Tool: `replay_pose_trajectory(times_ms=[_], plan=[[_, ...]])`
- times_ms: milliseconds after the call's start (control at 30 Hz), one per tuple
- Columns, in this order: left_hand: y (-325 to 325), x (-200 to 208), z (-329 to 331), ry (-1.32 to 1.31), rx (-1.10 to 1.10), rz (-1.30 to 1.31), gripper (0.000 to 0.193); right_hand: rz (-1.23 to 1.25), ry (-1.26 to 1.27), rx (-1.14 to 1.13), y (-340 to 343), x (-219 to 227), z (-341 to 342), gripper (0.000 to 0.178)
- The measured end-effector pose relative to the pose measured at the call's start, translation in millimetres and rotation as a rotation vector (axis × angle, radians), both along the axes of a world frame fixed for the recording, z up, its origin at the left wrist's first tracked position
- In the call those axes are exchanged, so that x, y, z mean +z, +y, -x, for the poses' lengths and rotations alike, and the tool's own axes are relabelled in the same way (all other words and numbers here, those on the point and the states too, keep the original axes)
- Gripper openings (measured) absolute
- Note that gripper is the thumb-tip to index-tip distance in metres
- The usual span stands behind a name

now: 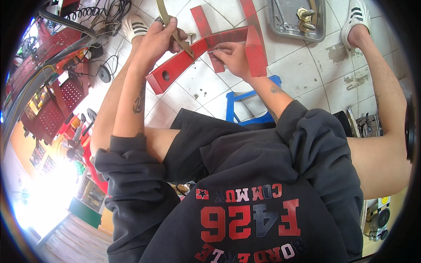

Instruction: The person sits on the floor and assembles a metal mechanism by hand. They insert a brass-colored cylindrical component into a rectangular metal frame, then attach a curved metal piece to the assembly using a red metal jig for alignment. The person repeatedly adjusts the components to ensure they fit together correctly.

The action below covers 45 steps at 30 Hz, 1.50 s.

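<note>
A red metal frame (182, 66) with upright arms lies across the floor between my feet; a round hole shows near its left end. My left hand (164, 38) is closed round a curved, flat, brass-coloured metal strip (163, 11), whose lower end rests against the frame's bar. Just right of those fingers stands a small T-shaped metal piece (191, 35); whether I touch it I cannot tell. My right hand (232, 60) is inside the frame's right part, thumb and fingers pinching a small, thin metal piece (210, 51) by the bar.
A grey metal tray (322, 33) holding a wrench (280, 13) and brass-coloured bolts (305, 19) sits at the far right. A blue stool (230, 107) stands below the frame. Cables (107, 26) and a dark red perforated rack (50, 105) crowd the left. White tiles (302, 65) cover the floor.
</note>
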State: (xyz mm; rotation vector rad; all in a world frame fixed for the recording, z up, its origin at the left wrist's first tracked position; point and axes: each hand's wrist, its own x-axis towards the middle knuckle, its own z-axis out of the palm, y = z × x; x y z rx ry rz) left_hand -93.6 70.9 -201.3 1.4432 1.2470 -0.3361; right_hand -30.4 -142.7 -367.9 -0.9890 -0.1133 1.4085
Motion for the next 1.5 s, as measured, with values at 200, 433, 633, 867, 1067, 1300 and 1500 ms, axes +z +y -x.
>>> replay_pose_trajectory(times_ms=[200,433,633,867,1067,1300,1500], plan=[[4.9,-0.6,1.0,0.034,0.007,-0.007,0.035,0.105,-0.089,0.111,26.8,65.7,-24.8,0.028],[20.9,5.2,2.7,0.037,-0.112,-0.045,0.028,0.089,-0.007,0.012,29.0,46.0,-21.8,0.026],[30.1,22.6,-1.7,-0.020,-0.051,-0.020,0.033,0.042,-0.089,0.082,35.1,66.6,-24.7,0.025],[19.8,16.0,-3.5,-0.036,-0.047,-0.068,0.038,-0.007,-0.157,0.141,29.6,66.1,-23.5,0.027],[3.6,2.7,-3.4,0.007,-0.157,-0.058,0.033,0.032,-0.186,0.158,27.9,63.1,-19.6,0.028],[6.1,-0.2,-2.2,0.002,-0.143,-0.118,0.031,0.089,-0.169,0.160,28.6,69.2,-15.5,0.029],[2.7,0.9,-7.0,0.002,-0.175,-0.102,0.031,0.050,-0.231,0.110,28.0,67.8,-13.9,0.027]])
